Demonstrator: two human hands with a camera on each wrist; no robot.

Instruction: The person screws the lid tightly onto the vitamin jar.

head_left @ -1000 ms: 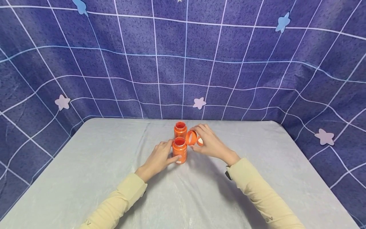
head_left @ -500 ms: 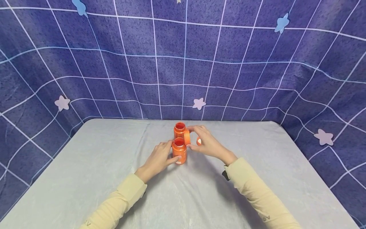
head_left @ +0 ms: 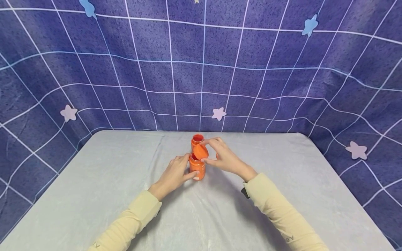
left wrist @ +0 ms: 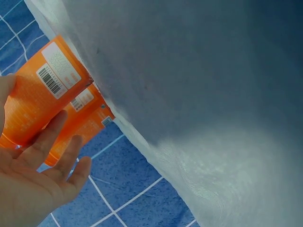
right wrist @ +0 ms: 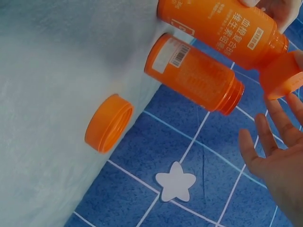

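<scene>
An orange plastic bottle [head_left: 197, 170] stands uncapped on the cloth-covered table, with my left hand [head_left: 173, 174] gripping its side between thumb and fingers. My right hand [head_left: 228, 157] pinches an orange screw cap [head_left: 201, 152], tilted over that bottle's mouth. In the right wrist view the cap [right wrist: 278, 79] meets or nearly meets the bottle's neck. Directly behind stands a second uncapped orange bottle [head_left: 195, 143], partly hidden by the cap. The left wrist view shows barcode labels on the held bottle [left wrist: 31, 101] and the rear bottle [left wrist: 78, 120].
Another orange cap [right wrist: 100, 125] lies on the table to the right of the bottles, mostly covered by my right hand in the head view. A pale grey cloth [head_left: 110, 181] covers the table. Behind it hangs a blue grid-patterned curtain [head_left: 150, 76] with star shapes.
My right hand has moved left with the cap, turning it from upright on edge to tilted over the front bottle's mouth. My left hand and both bottles stay where they were.
</scene>
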